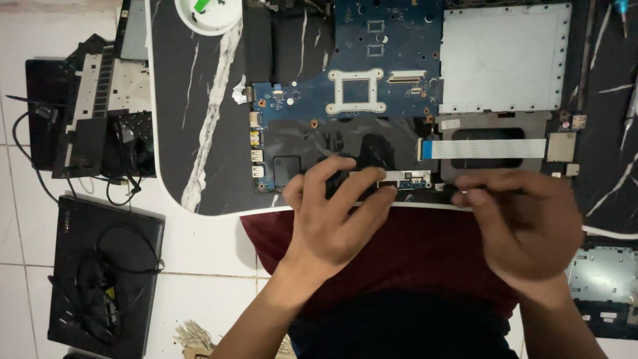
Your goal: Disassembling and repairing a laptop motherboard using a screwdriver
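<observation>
Head view: black marbled table (199, 133), white tiled floor (212, 252).

table top (199, 133): glossy black marble look, white veins
motherboard (345, 40): matt blue board
ribbon cable (482, 148): smooth pale plastic

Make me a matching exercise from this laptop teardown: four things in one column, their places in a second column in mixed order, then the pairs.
Things:
1. white bowl
2. flat ribbon cable
3. closed black laptop
4. left hand

Places:
A. on the tiled floor, left of the table
B. at the near edge of the opened laptop, left of the right hand
C. at the table's far edge, left of the blue board
D. lying across the dark plate below the silver panel

Pairs: 1-C, 2-D, 3-A, 4-B
</observation>
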